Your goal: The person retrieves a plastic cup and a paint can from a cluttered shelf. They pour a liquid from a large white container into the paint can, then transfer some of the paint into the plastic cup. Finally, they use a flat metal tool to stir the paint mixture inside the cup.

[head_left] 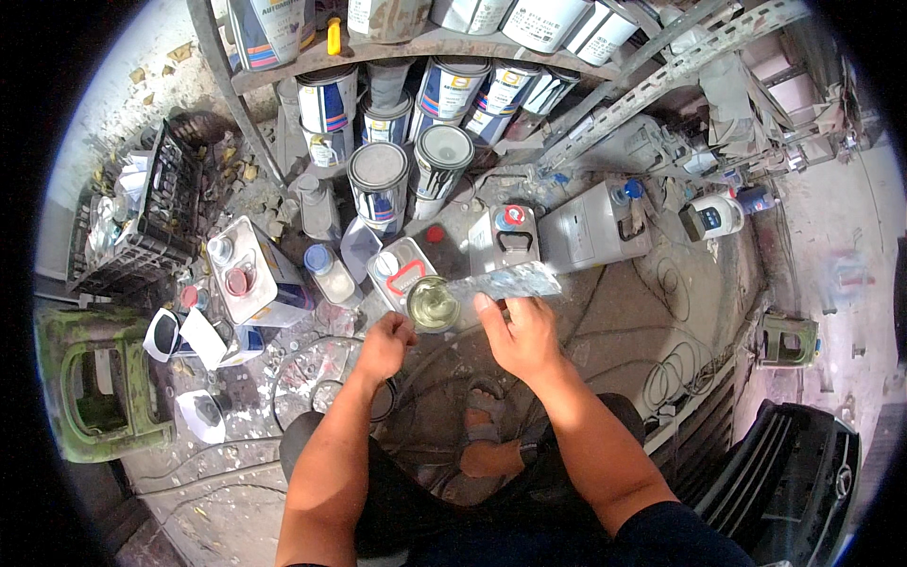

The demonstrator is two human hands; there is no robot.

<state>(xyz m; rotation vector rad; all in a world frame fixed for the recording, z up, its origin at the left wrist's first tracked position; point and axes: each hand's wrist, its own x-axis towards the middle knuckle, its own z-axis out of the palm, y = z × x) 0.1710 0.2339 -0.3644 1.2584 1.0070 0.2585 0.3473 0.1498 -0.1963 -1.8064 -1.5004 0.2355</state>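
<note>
A clear cup (pixel 434 304) with pale yellow-green liquid in it is in the middle. My left hand (pixel 384 348) is closed at the cup's lower left edge, with its fingertips pinching it. My right hand (pixel 521 333) grips a flat, smeared grey mixing stick (pixel 515 281), its thumb pressed along the side. One end of the stick reaches the cup rim. Just behind the cup stands a metal can with a red handle (pixel 406 275) and a white cap. A blue-capped translucent bottle (pixel 331 276) is to its left.
Paint tins (pixel 378 175) stand behind, below a loaded shelf (pixel 425 45). Square cans (pixel 590 227) are at right, another can (pixel 255 269) at left. A black crate (pixel 142 213) and green stool (pixel 99 383) line the left; hoses (pixel 680 369) and a car grille (pixel 794 472) lie right.
</note>
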